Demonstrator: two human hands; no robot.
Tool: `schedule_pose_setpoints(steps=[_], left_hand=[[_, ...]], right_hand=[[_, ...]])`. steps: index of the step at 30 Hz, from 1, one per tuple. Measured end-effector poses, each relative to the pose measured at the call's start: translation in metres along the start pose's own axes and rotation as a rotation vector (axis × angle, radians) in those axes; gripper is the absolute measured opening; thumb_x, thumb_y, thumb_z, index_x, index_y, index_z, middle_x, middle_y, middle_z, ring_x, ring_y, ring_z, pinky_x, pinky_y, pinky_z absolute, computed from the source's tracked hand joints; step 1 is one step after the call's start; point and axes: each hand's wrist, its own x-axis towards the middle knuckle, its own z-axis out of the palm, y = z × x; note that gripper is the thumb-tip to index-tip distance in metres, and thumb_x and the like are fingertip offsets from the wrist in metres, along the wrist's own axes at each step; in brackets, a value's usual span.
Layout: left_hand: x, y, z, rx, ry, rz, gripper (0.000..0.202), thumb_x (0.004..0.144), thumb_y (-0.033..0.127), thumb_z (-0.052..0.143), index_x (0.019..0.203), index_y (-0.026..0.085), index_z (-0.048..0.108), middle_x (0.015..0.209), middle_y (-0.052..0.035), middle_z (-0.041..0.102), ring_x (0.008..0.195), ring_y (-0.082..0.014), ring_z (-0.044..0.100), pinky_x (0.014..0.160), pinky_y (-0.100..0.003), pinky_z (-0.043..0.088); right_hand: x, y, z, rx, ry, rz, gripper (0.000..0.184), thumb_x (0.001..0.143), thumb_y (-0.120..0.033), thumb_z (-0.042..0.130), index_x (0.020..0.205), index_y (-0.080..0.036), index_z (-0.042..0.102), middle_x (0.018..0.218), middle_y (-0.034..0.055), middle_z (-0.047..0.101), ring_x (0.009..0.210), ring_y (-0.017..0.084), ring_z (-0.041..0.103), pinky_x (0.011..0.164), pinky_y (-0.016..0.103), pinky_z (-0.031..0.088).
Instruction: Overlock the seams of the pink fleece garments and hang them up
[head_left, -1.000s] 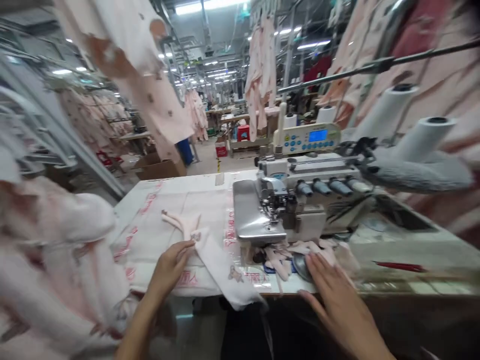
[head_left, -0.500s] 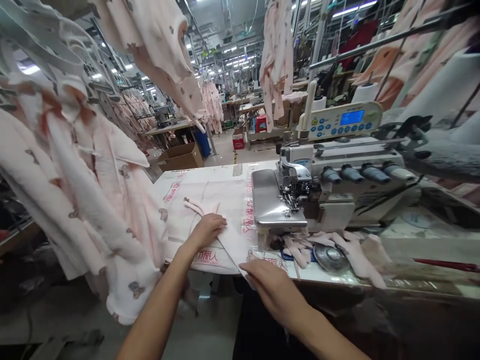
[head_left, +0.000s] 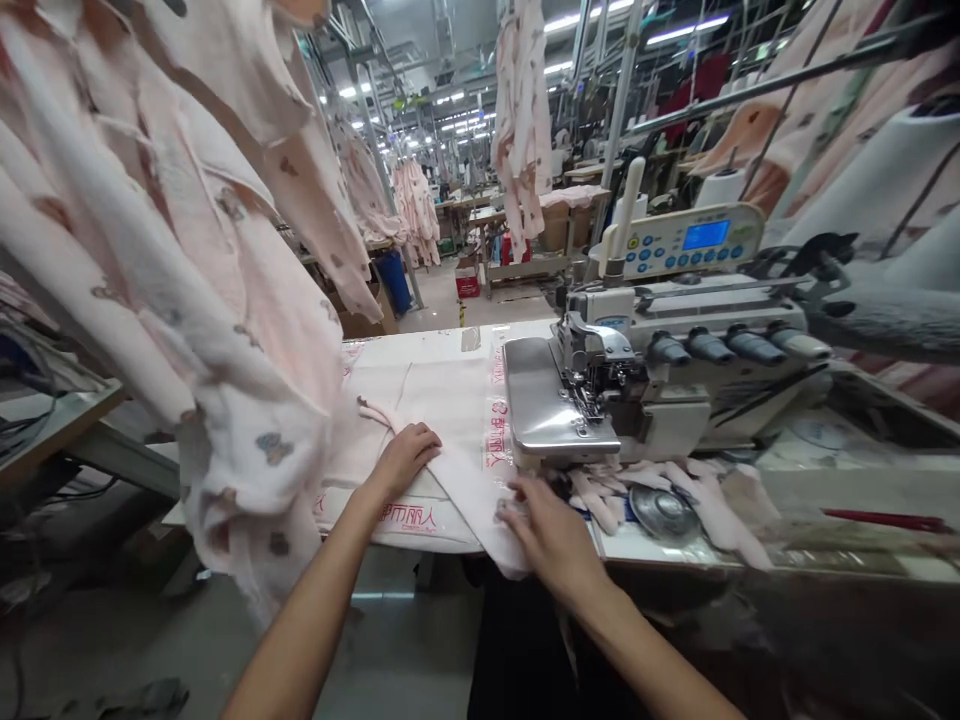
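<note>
My left hand [head_left: 405, 455] presses flat on a pale pink fabric piece [head_left: 466, 490] that lies on the sewing table [head_left: 442, 345] and hangs over its front edge. My right hand [head_left: 551, 530] rests on the lower end of the same piece, fingers curled on its edge, just in front of the overlock sewing machine [head_left: 637, 375]. The machine's metal plate [head_left: 540, 405] is right behind my right hand. Pink fabric scraps [head_left: 675, 490] and a round metal disc [head_left: 660, 510] lie to the right of that hand.
Pink printed garments [head_left: 187, 280] hang close on my left, reaching down beside the table. Thread cones [head_left: 885, 170] and a control panel [head_left: 686, 240] stand behind the machine. A red-handled tool [head_left: 885, 520] lies at the right. More tables and hanging garments fill the hall beyond.
The view swung left then steadied. My right hand moved from the scraps by the disc over to the pink piece. My left hand stayed on the piece.
</note>
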Motion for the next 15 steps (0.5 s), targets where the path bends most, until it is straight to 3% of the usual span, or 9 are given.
schedule_pose_setpoints(steps=[3, 7, 12, 15], left_hand=[[0.000, -0.001, -0.003, -0.051, 0.016, -0.013, 0.014, 0.083, 0.026, 0.051, 0.083, 0.019, 0.064, 0.088, -0.0045, 0.061, 0.090, -0.0202, 0.055, 0.083, -0.033, 0.042], [0.003, 0.002, -0.012, -0.128, 0.033, -0.047, 0.015, 0.083, 0.029, 0.051, 0.087, 0.018, 0.061, 0.084, -0.0040, 0.061, 0.085, -0.0195, 0.056, 0.079, -0.032, 0.043], [0.006, 0.016, -0.028, -0.194, 0.029, -0.064, 0.022, 0.088, 0.034, 0.042, 0.097, 0.020, 0.056, 0.100, -0.0043, 0.063, 0.091, -0.0180, 0.058, 0.079, -0.029, 0.043], [0.009, 0.029, -0.039, -0.197, 0.021, -0.048, 0.020, 0.089, 0.034, 0.041, 0.094, 0.020, 0.053, 0.092, -0.0015, 0.062, 0.086, -0.0161, 0.057, 0.077, -0.027, 0.042]], right_hand=[[-0.021, 0.021, -0.023, 0.223, 0.056, 0.083, 0.020, 0.091, -0.031, 0.044, 0.102, -0.021, 0.058, 0.096, 0.0049, 0.066, 0.084, 0.018, 0.063, 0.071, 0.026, 0.048], [-0.037, 0.032, -0.034, 0.611, 0.079, 0.207, 0.020, 0.085, -0.036, 0.052, 0.088, -0.020, 0.063, 0.085, 0.0045, 0.068, 0.076, 0.020, 0.063, 0.066, 0.028, 0.049], [-0.015, 0.010, -0.016, 0.714, 0.045, 0.145, 0.020, 0.082, -0.033, 0.054, 0.095, -0.020, 0.064, 0.095, 0.0058, 0.068, 0.086, 0.020, 0.063, 0.076, 0.032, 0.050], [0.010, -0.007, 0.005, 0.787, 0.044, 0.113, 0.033, 0.076, -0.030, 0.061, 0.107, -0.022, 0.059, 0.112, 0.0068, 0.063, 0.101, 0.021, 0.059, 0.088, 0.034, 0.046]])
